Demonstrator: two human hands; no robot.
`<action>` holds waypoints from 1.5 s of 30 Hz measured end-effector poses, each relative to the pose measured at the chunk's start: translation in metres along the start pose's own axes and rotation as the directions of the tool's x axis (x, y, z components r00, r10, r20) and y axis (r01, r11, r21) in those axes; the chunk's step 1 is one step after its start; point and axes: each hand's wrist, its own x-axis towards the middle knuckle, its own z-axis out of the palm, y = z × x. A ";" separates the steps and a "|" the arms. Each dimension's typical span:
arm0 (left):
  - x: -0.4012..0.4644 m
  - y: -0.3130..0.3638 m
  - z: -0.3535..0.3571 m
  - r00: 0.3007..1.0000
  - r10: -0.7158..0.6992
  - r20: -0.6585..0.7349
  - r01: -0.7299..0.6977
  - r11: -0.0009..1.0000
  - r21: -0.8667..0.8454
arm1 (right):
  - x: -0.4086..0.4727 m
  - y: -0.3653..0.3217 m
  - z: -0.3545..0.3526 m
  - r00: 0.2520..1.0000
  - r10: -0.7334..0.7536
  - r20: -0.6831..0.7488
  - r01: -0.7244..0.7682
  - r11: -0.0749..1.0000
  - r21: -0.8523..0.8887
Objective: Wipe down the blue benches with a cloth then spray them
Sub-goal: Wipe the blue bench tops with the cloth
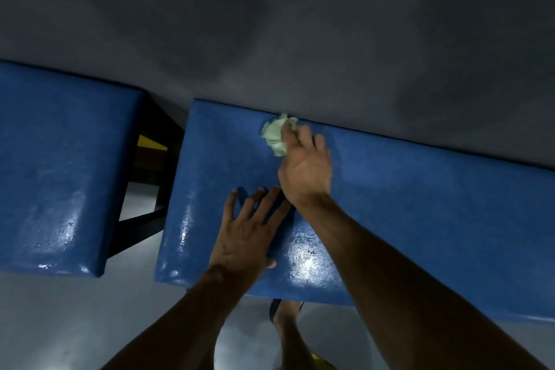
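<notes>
The wiping step is in hand, and no spray bottle is visible. The right hand [304, 165] reaches to the far edge of the blue bench [420, 189] in the middle of the frame and holds a crumpled pale green cloth [277, 134] in its grip, fingers curled on it, pressing it to the surface by the grey wall [270, 24]. The left hand [249, 234] lies flat on the same bench nearer the lower edge, fingers spread, holding nothing.

I judge the next move is a stroke of the cloth along the bench toward the right of the frame, where most of the surface waits. The left hand itself lies on a part to be wiped.

A second blue bench [60, 165] stands at the left, apart, with a dark frame [144, 219] in the gap. The floor [60, 324] shows below.
</notes>
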 end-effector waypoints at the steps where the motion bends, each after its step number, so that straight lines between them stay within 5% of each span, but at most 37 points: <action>1: -0.003 -0.002 -0.001 0.999 0.006 -0.034 -0.007 1.000 -0.020 | 0.001 0.003 -0.004 0.994 -0.098 0.039 0.098 0.995 0.007; 4: -0.008 -0.018 -0.004 0.985 0.011 -0.171 -0.019 0.999 -0.049 | 0.000 0.061 -0.017 0.969 -0.216 0.122 0.230 0.967 -0.110; 7: -0.011 -0.043 -0.010 0.978 -0.045 -0.204 0.046 0.999 0.002 | -0.009 0.126 -0.029 0.984 0.168 0.058 -0.158 0.976 -0.151; 9: -0.013 -0.061 -0.015 0.981 -0.111 -0.162 0.115 0.993 0.020 | -0.012 0.143 -0.037 0.881 0.466 0.087 -0.463 0.885 -0.054; 12: -0.015 -0.076 -0.017 0.983 -0.150 -0.107 0.155 0.987 0.039 | -0.003 0.118 -0.033 0.786 0.610 0.100 -0.606 0.792 -0.069; 14: -0.015 -0.076 -0.016 0.983 -0.160 -0.086 0.164 0.985 0.044 | 0.005 0.074 -0.019 0.838 0.542 0.059 -0.539 0.840 -0.058; 18: -0.012 -0.071 -0.016 0.978 -0.192 -0.078 0.195 0.980 0.034 | 0.010 -0.020 0.004 0.991 0.135 0.012 -0.133 0.987 -0.089; 22: -0.012 -0.075 -0.015 0.984 -0.162 -0.068 0.164 0.986 0.030 | 0.006 0.007 -0.011 0.981 -0.169 0.095 0.183 0.971 -0.154; 23: -0.011 -0.077 -0.015 0.985 -0.157 -0.072 0.159 0.987 0.018 | 0.004 0.032 -0.015 0.980 -0.160 0.117 0.181 0.964 -0.197; 25: -0.011 -0.078 -0.016 0.984 -0.161 -0.076 0.162 0.987 -0.001 | -0.001 0.083 -0.024 0.988 0.085 0.129 -0.057 0.977 -0.205; 27: -0.011 -0.078 -0.015 0.985 -0.160 -0.068 0.160 0.987 0.000 | -0.004 0.117 -0.038 0.888 0.442 0.129 -0.424 0.894 -0.141; 30: -0.012 -0.079 -0.014 0.986 -0.148 -0.072 0.147 0.989 -0.024 | -0.003 0.109 -0.036 0.770 0.631 0.094 -0.623 0.776 -0.100; 35: -0.013 -0.080 -0.014 0.987 -0.144 -0.068 0.142 0.989 -0.041 | 0.005 0.006 -0.001 0.883 0.469 0.000 -0.468 0.883 -0.034; 39: -0.011 -0.081 -0.013 0.987 -0.142 -0.069 0.140 0.989 -0.038 | 0.004 -0.033 0.002 0.996 0.072 0.054 -0.068 0.995 -0.071; 42: -0.011 -0.083 -0.014 0.990 -0.127 -0.060 0.125 0.992 -0.035 | -0.013 0.014 -0.010 0.975 -0.208 0.078 0.214 0.973 -0.081; 44: -0.010 -0.084 -0.014 0.992 -0.123 -0.037 0.122 0.992 -0.029 | -0.029 0.070 -0.014 0.985 -0.142 0.094 0.150 0.986 -0.078; 45: -0.009 -0.084 -0.014 0.992 -0.122 -0.031 0.121 0.992 -0.024 | -0.039 0.100 -0.012 0.998 0.007 0.069 -0.003 0.998 -0.064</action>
